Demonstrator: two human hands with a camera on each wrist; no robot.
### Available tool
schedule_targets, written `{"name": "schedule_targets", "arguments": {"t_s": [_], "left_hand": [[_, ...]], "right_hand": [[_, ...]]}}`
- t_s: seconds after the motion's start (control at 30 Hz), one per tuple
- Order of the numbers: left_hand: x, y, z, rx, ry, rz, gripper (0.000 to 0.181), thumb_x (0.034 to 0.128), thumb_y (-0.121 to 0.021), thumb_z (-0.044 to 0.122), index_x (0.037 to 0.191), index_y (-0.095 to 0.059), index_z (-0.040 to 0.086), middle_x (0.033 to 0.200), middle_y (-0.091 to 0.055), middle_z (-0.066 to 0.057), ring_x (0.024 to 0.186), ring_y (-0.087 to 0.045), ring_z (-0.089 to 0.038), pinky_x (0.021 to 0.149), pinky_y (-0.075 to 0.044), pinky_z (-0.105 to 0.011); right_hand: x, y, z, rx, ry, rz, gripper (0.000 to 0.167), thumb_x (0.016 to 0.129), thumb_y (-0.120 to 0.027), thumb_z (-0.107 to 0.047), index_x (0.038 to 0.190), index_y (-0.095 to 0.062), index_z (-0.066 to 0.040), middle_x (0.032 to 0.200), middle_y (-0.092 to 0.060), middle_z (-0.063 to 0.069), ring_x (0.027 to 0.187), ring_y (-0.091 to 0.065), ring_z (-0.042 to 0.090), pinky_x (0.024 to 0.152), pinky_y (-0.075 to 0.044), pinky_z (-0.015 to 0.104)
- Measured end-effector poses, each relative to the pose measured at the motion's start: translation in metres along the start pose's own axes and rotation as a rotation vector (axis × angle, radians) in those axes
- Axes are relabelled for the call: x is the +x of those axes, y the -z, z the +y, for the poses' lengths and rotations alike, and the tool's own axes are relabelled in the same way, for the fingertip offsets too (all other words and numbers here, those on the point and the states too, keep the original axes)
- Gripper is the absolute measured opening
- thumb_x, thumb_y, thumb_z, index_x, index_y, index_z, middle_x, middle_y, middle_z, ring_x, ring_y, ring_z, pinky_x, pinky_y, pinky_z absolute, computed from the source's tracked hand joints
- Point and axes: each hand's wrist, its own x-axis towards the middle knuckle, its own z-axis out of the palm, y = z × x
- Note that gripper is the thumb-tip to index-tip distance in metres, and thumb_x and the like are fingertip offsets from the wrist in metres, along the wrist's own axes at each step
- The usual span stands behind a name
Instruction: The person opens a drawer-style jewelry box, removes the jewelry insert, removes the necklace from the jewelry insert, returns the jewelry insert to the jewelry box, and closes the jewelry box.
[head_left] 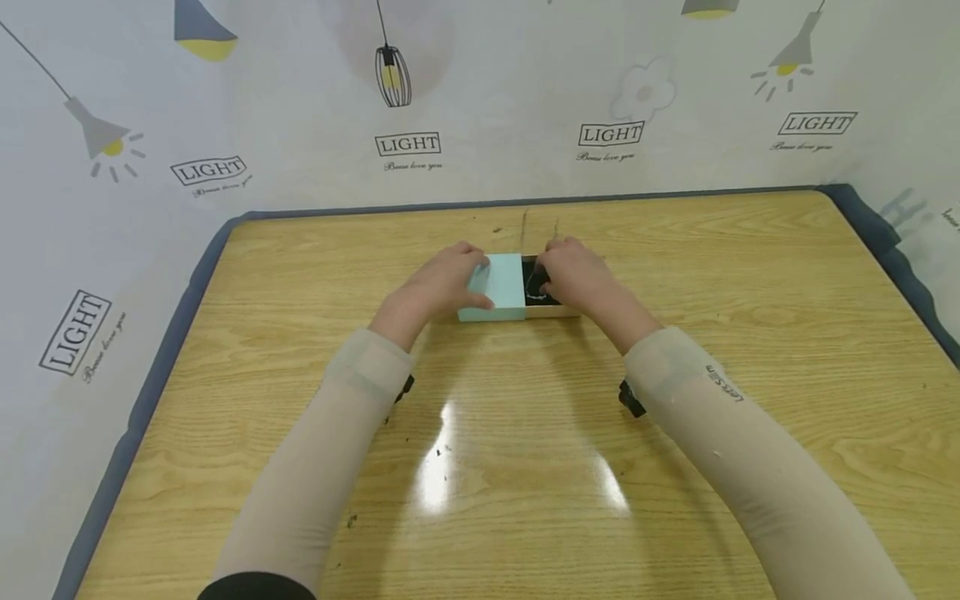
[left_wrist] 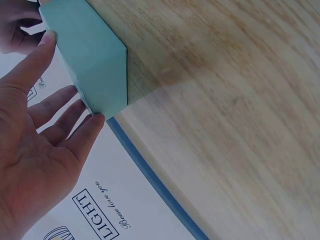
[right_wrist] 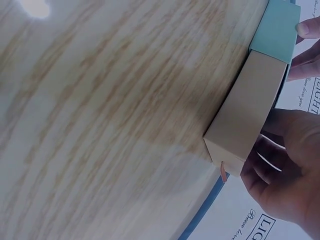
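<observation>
A mint-green box sleeve (head_left: 506,283) lies on the table with its beige drawer (head_left: 551,312) partly out on the right. Dark lining and a thin silvery chain (head_left: 534,296) show inside the drawer. My left hand (head_left: 438,285) grips the sleeve, thumb at the near side and fingers at the far side; the left wrist view shows its fingertips against the sleeve (left_wrist: 95,55). The fingers of my right hand (head_left: 581,279) reach into the drawer beside the chain; whether they pinch it is hidden. In the right wrist view an orange ribbon tab (right_wrist: 223,172) sticks out of the drawer's end.
The wooden table (head_left: 525,467) extends around the box, with light reflections on its near part. Behind it stands a white wall covering (head_left: 510,100) printed with lamps and lettering, and dark blue edging (head_left: 180,308) follows the table's sides and back.
</observation>
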Motion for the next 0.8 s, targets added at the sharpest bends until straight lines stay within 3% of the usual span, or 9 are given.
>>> {"name": "schedule_targets", "arguments": {"t_s": [0.5, 0.8], "left_hand": [[-0.0014, -0.0001, -0.0002, -0.007, -0.019, 0.009, 0.073, 0.0885, -0.075, 0.039, 0.148, -0.045, 0.011, 0.158, -0.036, -0.010, 0.145, -0.036, -0.028, 0.124, -0.032, -0.042], [-0.0017, -0.0005, -0.0006, -0.014, -0.017, 0.012, 0.072, 0.0887, -0.075, 0.039, 0.148, -0.045, 0.011, 0.158, -0.036, -0.010, 0.146, -0.036, -0.028, 0.124, -0.031, -0.042]], "right_hand": [[-0.0017, -0.0001, 0.0005, 0.006, 0.013, 0.006, 0.035, 0.091, -0.073, -0.016, 0.124, -0.064, -0.008, 0.126, -0.065, 0.014, 0.121, -0.057, 0.034, 0.100, -0.055, 0.047], [-0.0059, 0.0013, 0.0019, -0.002, 0.020, 0.033, 0.039, 0.091, -0.074, -0.019, 0.126, -0.061, -0.011, 0.126, -0.065, 0.014, 0.113, -0.053, 0.032, 0.094, -0.055, 0.045]]}}
